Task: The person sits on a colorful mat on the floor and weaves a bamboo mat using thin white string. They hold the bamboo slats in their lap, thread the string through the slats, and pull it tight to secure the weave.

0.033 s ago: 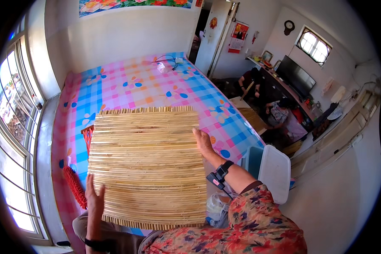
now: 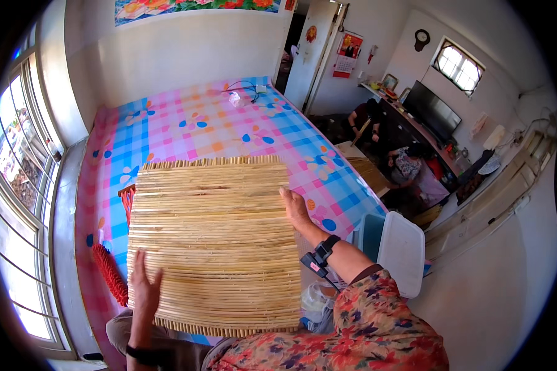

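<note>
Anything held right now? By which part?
The right hand appears to hold the rectangular tan stalk mat by its upper right edge; the left hand is open over its lower left.

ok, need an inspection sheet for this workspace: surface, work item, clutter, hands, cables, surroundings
Surface: checked sheet, pink and blue.
Job's things: stalk mat, near edge by the person's lap.
Clutter: red bundle left of the mat; tub to its right.
Hands: left hand over the mat's left side, fingers spread, contact unclear; right hand at its right edge, grip unclear.
Cables: dark cable on the sheet's far end.
Surroundings: barred window left; two people and TV right.
</note>
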A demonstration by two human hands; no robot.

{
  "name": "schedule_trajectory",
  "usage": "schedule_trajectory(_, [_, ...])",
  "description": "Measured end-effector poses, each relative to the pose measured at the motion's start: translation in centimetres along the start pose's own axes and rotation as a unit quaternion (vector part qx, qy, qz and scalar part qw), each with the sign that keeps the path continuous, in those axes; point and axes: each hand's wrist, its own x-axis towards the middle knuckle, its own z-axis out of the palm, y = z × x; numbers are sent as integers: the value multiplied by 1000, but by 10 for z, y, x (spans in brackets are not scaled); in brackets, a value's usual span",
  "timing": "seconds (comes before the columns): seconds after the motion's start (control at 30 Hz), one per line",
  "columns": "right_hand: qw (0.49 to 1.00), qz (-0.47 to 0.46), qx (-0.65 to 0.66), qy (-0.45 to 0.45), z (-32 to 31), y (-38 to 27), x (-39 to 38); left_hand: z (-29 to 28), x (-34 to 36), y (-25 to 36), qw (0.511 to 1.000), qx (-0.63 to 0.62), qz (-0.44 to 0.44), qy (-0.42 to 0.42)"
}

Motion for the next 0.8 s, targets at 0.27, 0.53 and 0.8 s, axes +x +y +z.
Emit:
schedule_trajectory(0.27, [999, -41, -20, -23, 24, -24, 6, 116, 50, 114, 982, 77, 157, -72])
schedule_trajectory(0.53, [999, -26, -26, -18, 24, -1, 0, 133, 43, 125, 978, 104, 162, -81])
schedule_trajectory(0.8, [998, -36, -48, -9, 23, -2, 2, 133, 42, 126, 980, 89, 165, -72])
